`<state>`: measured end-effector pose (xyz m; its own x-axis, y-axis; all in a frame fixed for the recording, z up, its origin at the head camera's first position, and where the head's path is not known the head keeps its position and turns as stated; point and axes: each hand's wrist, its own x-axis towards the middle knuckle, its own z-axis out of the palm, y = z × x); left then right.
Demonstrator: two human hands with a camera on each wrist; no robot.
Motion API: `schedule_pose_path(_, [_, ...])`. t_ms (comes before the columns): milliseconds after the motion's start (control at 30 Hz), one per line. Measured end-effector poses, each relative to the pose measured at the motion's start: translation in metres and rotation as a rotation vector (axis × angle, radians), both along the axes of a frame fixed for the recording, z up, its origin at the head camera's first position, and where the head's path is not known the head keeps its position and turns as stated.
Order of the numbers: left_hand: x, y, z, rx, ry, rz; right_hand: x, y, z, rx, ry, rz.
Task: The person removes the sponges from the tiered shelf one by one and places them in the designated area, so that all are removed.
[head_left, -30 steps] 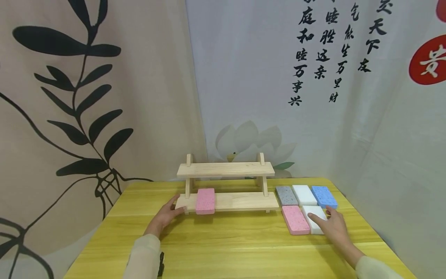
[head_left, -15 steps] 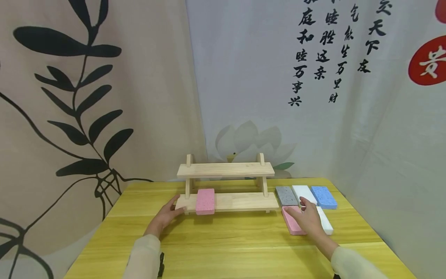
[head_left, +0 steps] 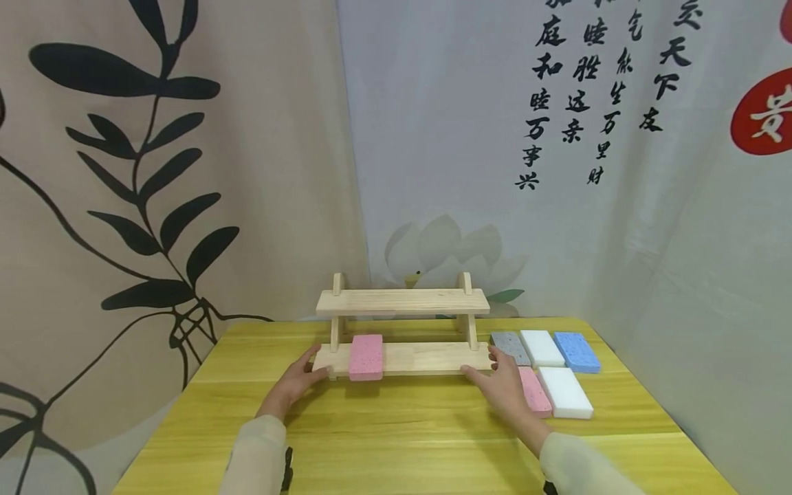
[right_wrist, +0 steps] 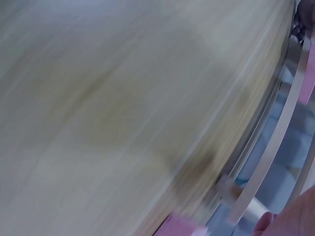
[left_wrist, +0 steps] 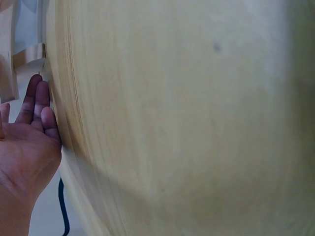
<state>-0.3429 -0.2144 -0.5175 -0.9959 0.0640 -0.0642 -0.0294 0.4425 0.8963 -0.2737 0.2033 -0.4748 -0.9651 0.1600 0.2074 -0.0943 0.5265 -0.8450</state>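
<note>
A two-tier wooden rack [head_left: 402, 300] stands at the back of the table, with a pink sponge [head_left: 366, 357] lying on its lower board toward the left. My left hand [head_left: 295, 383] holds the left end of that lower board, thumb at the front edge and fingers beyond the end; its palm shows in the left wrist view. At the right end, my right hand [head_left: 504, 385] has thumb and fingers spread around the board's corner. The right wrist view is blurred. Partly hidden behind this hand are a grey sponge [head_left: 512, 348] and a second pink sponge [head_left: 537, 395].
Two white sponges [head_left: 564, 393] and a blue sponge [head_left: 577, 351] lie flat on the right of the yellow wooden table [head_left: 383, 440], beside the grey and pink ones. A printed curtain [head_left: 284, 172] hangs behind the table.
My right hand has moved left from over the front white sponge, past the pink one, to the rack's right end. The left hand stays at the left end.
</note>
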Motion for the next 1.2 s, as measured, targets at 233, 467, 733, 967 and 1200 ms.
schedule_pose_path(233, [0.001,-0.001,-0.001,0.001,-0.005,-0.001,0.001,-0.050,0.000,-0.035,0.005,0.012])
schedule_pose_path(467, [0.001,-0.001,-0.002,0.001,-0.002,-0.001,0.001,-0.092,-0.008,-0.090,0.004,0.034])
schedule_pose_path(733, [0.002,0.000,0.001,0.009,0.000,-0.007,0.000,-0.130,-0.013,-0.124,0.045,0.028])
schedule_pose_path(967, [0.002,0.001,0.002,0.016,0.001,-0.013,-0.003,-0.158,-0.013,-0.104,0.063,0.005])
schedule_pose_path(1200, [0.002,0.000,0.002,0.015,-0.003,-0.017,-0.008,-0.183,-0.015,-0.083,0.045,-0.016])
